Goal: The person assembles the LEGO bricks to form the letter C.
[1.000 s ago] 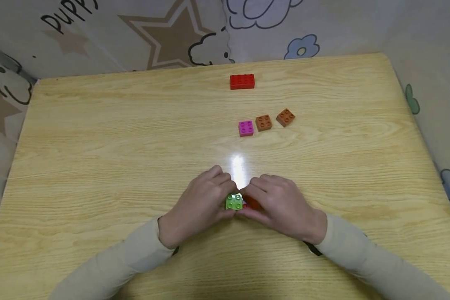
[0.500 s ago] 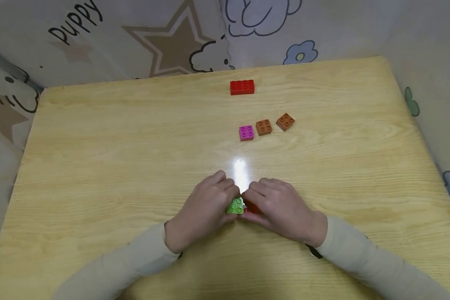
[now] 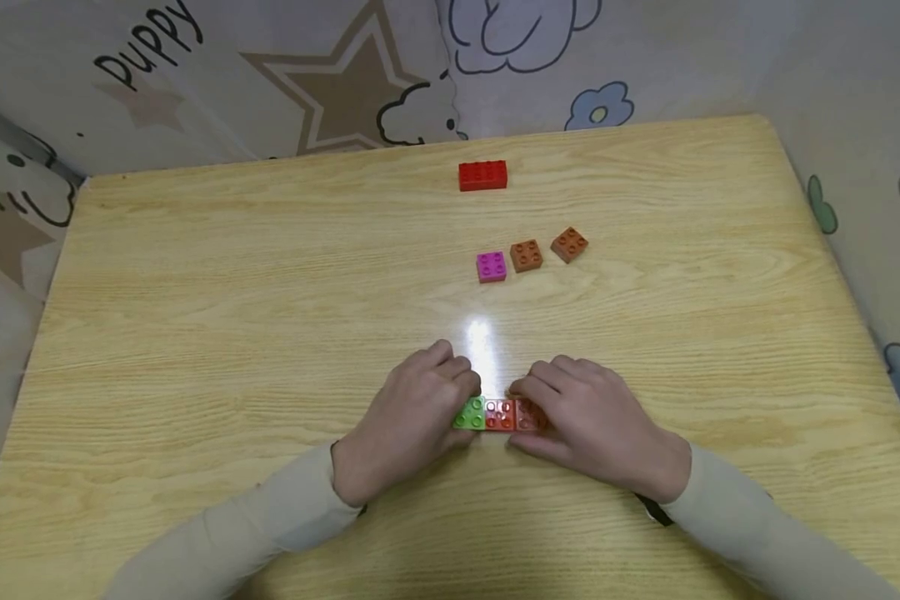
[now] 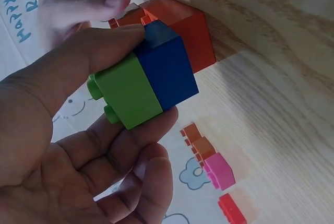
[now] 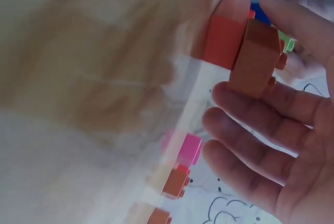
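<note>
Between thumb and forefinger, my left hand (image 3: pixel 412 417) pinches a light green toy building brick (image 4: pixel 130 91). A blue brick (image 4: pixel 167 67) sits joined beneath the green one, hidden from the head view. My right hand (image 3: pixel 600 417) pinches a brown brick (image 5: pixel 257 59) by its sides. That brown brick is stacked on a red brick (image 5: pixel 225 36), which rests at the tabletop. From above, red studs (image 3: pixel 499 415) show between the green and brown bricks, and the pieces line up in a row. Remaining fingers of both hands curl loosely, away from the bricks.
Farther back on the wooden table (image 3: pixel 232 275) lie a magenta brick (image 3: pixel 491 267), a brown brick (image 3: pixel 527 256) and another brown brick (image 3: pixel 570 244), turned askew. Behind them is a long red brick (image 3: pixel 483 176). Walls with printed drawings (image 3: pixel 345 83) border the table's back and sides.
My right hand has shifted to the right and spread slightly from the left hand, exposing the red studs and the brown brick. The left hand keeps its grip on the green brick.
</note>
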Tool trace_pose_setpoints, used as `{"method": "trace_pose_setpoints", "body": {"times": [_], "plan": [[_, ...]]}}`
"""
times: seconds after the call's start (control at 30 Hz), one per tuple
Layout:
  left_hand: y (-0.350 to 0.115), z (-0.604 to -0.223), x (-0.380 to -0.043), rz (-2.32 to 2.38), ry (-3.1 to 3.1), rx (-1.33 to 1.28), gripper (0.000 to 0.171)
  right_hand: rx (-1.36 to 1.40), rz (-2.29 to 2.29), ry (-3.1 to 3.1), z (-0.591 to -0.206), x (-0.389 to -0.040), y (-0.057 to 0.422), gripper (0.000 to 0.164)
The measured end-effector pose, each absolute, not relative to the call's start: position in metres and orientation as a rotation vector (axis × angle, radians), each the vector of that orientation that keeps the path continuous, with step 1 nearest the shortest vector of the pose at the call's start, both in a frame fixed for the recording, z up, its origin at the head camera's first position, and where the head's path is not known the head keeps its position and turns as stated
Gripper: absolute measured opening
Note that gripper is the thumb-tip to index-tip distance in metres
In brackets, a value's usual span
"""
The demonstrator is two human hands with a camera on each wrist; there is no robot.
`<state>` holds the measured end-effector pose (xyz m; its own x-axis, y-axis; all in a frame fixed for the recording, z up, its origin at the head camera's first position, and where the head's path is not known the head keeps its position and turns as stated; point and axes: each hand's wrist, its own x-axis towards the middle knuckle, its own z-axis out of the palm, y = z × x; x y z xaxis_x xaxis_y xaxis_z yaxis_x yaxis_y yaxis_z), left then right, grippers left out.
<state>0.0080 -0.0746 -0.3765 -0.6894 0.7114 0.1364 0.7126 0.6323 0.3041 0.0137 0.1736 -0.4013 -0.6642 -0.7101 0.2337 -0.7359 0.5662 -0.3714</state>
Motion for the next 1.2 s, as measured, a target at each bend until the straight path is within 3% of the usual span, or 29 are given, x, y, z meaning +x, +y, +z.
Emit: {"method": "trace_pose_setpoints", "body": {"times": [0.3, 0.87, 1.2], "plan": [[-0.072, -0.375, 0.006, -0.487, -2.844, -1.245, 0.046, 1.261, 0.557, -2.746, -0.402, 0.015, 0.177, 0.037], [-0.074, -0.376, 0.007, -0.583, -2.97, -1.188, 0.04, 1.268, 0.484, -2.757, -0.404, 0.017, 0.172, 0.034], [-0.076, -0.364, 0.002, -0.624, -3.096, -1.203, 0.051, 1.268, 0.508, -2.76, -0.403, 0.017, 0.172, 0.031]]}}
